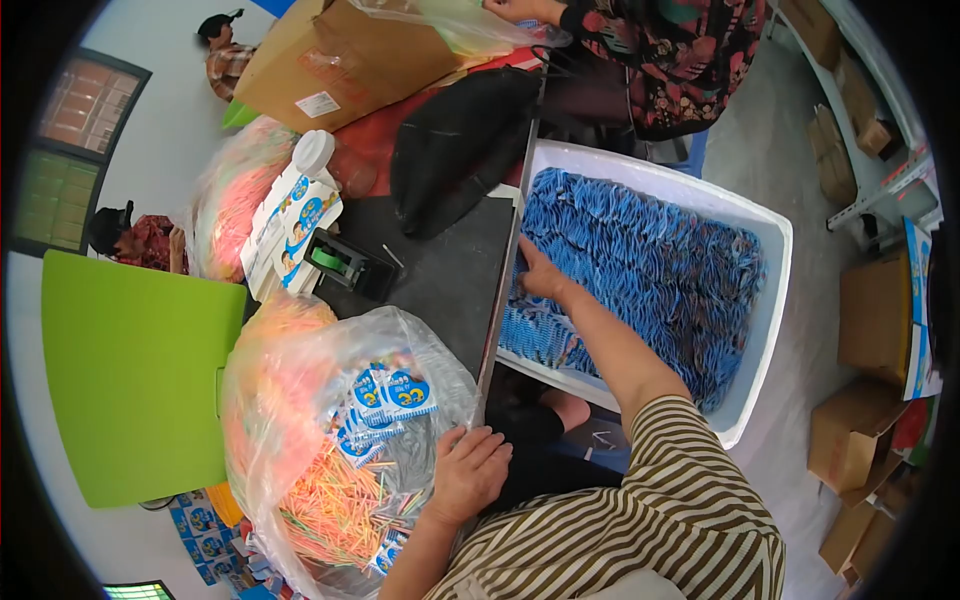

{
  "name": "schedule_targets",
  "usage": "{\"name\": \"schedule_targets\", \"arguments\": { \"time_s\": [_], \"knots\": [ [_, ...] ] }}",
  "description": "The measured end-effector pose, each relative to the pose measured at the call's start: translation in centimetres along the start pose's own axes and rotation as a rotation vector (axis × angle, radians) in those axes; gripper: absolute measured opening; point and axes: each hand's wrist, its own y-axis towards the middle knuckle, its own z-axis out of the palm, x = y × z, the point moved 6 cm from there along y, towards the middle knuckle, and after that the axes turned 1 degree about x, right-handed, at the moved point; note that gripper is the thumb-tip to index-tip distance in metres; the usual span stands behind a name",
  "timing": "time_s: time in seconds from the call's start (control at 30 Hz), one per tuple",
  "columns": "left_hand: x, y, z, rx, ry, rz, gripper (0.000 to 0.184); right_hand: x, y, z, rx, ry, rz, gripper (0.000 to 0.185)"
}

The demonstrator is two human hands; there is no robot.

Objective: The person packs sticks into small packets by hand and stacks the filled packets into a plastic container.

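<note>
Over at three o'clock, blue packets [650,265] stand in packed rows in the white tub [778,300]. They look light and slick, best pinched by a crimped edge. The right hand [542,277] reaches in there, fingers partly bent; I can't tell whether they pinch one. At seven, the left hand [470,474] lies loosely curled on the soft clear bag [440,355]; its grip's unclear. The tape dispenser [350,266] sits near ten.

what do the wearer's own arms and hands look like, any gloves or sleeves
Both the left hand and the right hand are ungloved. The right sleeve is short, striped in cream and olive-brown, and leaves the forearm bare. The left forearm is bare too.
</note>
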Motion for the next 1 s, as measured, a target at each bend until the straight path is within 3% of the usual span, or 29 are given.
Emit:
{"name": "schedule_targets", "arguments": {
  "time_s": [0.07, 0.13, 0.2, 0.23, 0.33, 0.37, 0.43, 0.47, 0.5, 0.53, 0.57, 0.6, 0.63, 0.67, 0.7, 0.77, 0.83, 0.87, 0.9, 0.93, 0.97, 1.0],
  "knots": [
    [-0.1, 0.1, -0.2, -0.009, 0.000, -0.004, 0.021, 0.3, 1.1, -1.4, 0.016, 0.116, 0.102, 0.077],
    [0.0, 0.0, -0.2, -0.017, 0.000, -0.012, 0.021, 0.0, 2.1, -1.8, -0.041, 0.379, 0.157, 0.051],
    [0.0, -0.1, -0.2, -0.035, -0.012, 0.003, 0.021, -0.7, 3.5, -3.2, -0.047, 0.263, 0.212, 0.049],
    [0.1, -0.1, -0.3, -0.042, -0.010, -0.003, 0.021, -0.7, 4.0, -3.8, -0.136, 0.051, -0.019, 0.036],
    [0.3, 0.0, -0.2, -0.040, -0.008, -0.028, 0.021, -4.4, 4.4, -3.3, -0.243, -0.106, 0.075, 0.033],
    [0.2, 0.2, -0.1, -0.039, -0.032, -0.005, 0.021, -5.6, 4.5, -2.0, -0.112, -0.314, -0.034, 0.030],
    [0.3, -0.3, -0.1, -0.098, -0.063, -0.005, 0.021, -8.9, 4.3, 0.1, 0.015, -0.422, -0.136, 0.034],
    [0.7, -0.3, -0.5, -0.131, -0.036, -0.081, 0.021, -10.2, 4.4, 0.1, 0.043, -0.441, -0.167, 0.036],
    [0.5, -0.2, -0.8, -0.150, -0.075, -0.021, 0.022, -11.8, 4.7, -0.9, 0.048, -0.464, -0.214, 0.038],
    [0.1, -0.5, -1.2, -0.167, -0.118, 0.054, 0.022, -8.2, 3.9, -2.0, 0.009, -0.608, -0.169, 0.035],
    [0.0, -1.1, -1.7, -0.197, -0.104, 0.017, 0.022, -10.1, 5.5, -4.8, -0.039, -0.817, -0.241, 0.034],
    [-0.4, -1.5, -2.9, -0.289, -0.126, 0.001, 0.023, -4.8, 4.1, -7.0, -0.250, -0.320, -0.161, 0.035],
    [-0.8, -1.8, -4.3, -0.381, -0.147, -0.008, 0.025, -7.3, 4.8, -10.7, -0.279, -0.279, 0.034, 0.036],
    [0.8, -1.6, -4.6, -0.016, -0.066, -0.315, 0.024, -1.3, 0.9, -11.8, -0.635, -0.665, 0.011, 0.032],
    [2.7, -3.3, -5.1, 0.354, 0.003, -0.619, 0.023, 2.7, -1.4, -12.3, -0.676, -0.363, -0.149, 0.024],
    [7.4, -10.8, -7.4, -0.849, -0.003, -0.733, 0.025, 11.2, -5.5, -10.2, -0.573, -0.090, -0.100, 0.016],
    [10.3, -13.3, -10.2, -0.782, 0.210, -0.953, 0.034, 20.7, -8.9, -2.1, -0.254, -0.175, -0.224, 0.013],
    [11.3, -13.9, -10.8, -0.804, 0.203, -0.956, 0.034, 23.2, -10.5, 2.5, -0.053, -0.126, -0.217, 0.010],
    [13.2, -14.1, -10.1, -0.637, 0.088, -1.070, 0.038, 24.7, -11.6, 6.7, 0.134, -0.365, -0.431, 0.009],
    [14.7, -14.1, -9.6, -0.468, -0.027, -1.170, 0.041, 25.7, -12.7, 10.7, 0.301, -0.448, -0.422, 0.009],
    [15.3, -13.4, -10.7, -0.497, -0.034, -1.166, 0.041, 25.1, -12.7, 14.0, 0.435, -0.714, -0.386, 0.010],
    [16.1, -12.4, -10.5, -0.318, -0.129, -1.253, 0.041, 24.1, -12.0, 16.4, 0.564, -0.981, -0.338, 0.012]
  ]
}}
